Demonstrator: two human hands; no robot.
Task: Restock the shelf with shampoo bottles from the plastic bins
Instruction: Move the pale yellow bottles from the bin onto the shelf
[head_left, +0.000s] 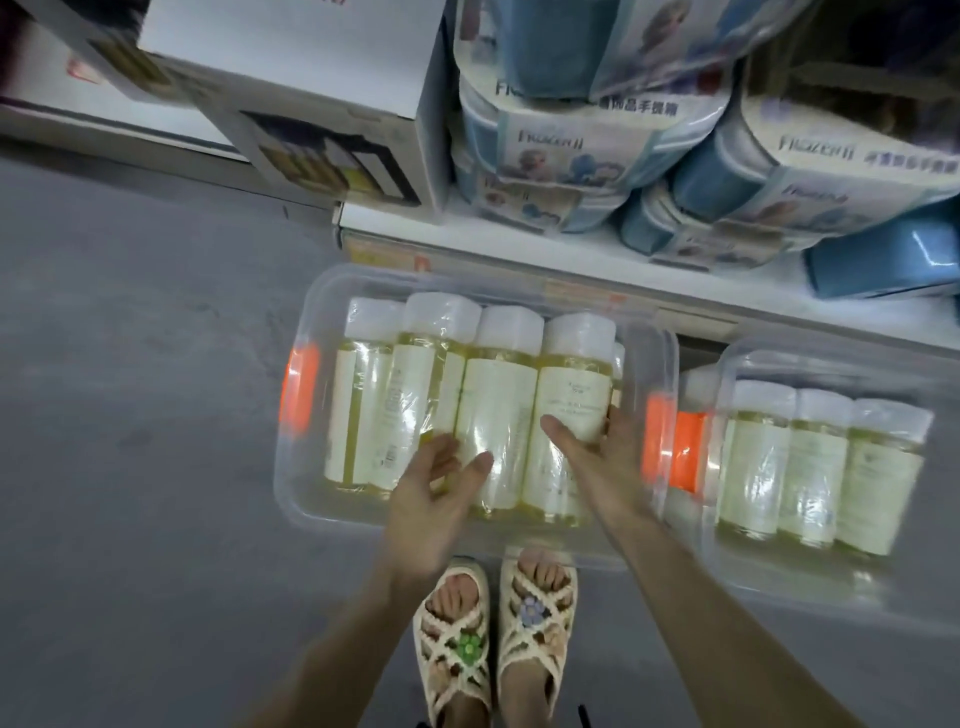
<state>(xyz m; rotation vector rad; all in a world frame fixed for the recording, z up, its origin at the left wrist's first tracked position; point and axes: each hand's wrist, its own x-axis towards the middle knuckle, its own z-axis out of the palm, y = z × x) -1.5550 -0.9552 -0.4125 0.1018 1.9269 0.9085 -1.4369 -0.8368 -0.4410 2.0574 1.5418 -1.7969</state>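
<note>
the left hand (436, 499) is wide open just over the bottles (493, 410) in the bin (298, 467). the right hand (597, 457) is curled round the end bottle (574, 384).

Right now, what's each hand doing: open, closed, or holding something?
Left hand: open, relaxed above the bottles, holding nothing.
Right hand: thumb and fingers straddle one shampoo bottle; grip cannot be told.

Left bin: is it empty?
No, the left bin holds a row of wrapped bottles lying side by side.
</note>
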